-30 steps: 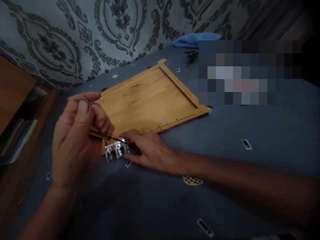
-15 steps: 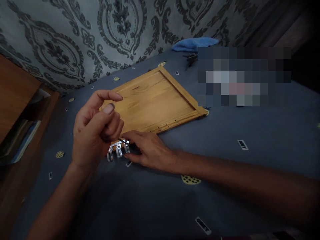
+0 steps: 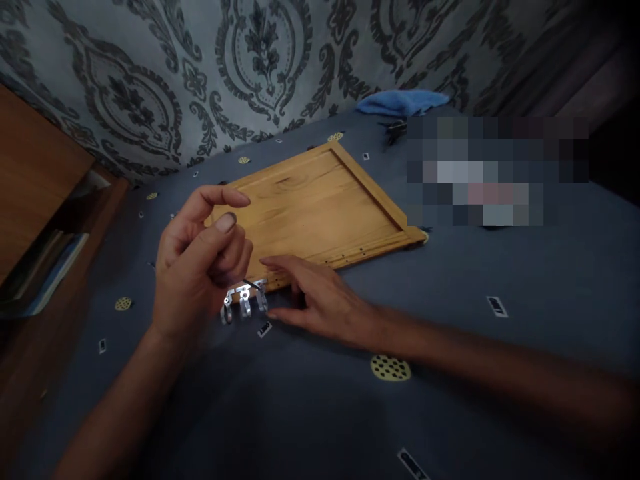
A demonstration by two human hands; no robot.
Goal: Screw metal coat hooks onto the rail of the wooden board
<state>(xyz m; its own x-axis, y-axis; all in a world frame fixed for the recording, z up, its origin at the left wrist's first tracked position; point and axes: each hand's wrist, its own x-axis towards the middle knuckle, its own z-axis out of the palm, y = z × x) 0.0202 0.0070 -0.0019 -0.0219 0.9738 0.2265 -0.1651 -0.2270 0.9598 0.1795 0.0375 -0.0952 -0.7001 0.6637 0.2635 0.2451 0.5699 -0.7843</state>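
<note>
A framed wooden board (image 3: 320,207) lies flat on a dark blue patterned cloth (image 3: 500,320). At its near left corner sit three small metal hooks (image 3: 244,303) in a row. My left hand (image 3: 200,267) is curled above them around a thin dark tool whose tip (image 3: 253,285) points at the hooks; the forefinger is raised. My right hand (image 3: 325,300) rests just right of the hooks, fingers stretched flat toward the board's near edge, holding nothing. A row of small holes runs along that edge.
A blue cloth (image 3: 400,101) and a small dark object (image 3: 395,130) lie at the far side near the patterned wall. A wooden shelf with books (image 3: 45,267) stands at the left. A blurred patch covers the area right of the board.
My left hand has shifted right and turned, its forefinger lifting. My right hand's fingers have spread out and eased slightly off the hooks. The view has drifted a little.
</note>
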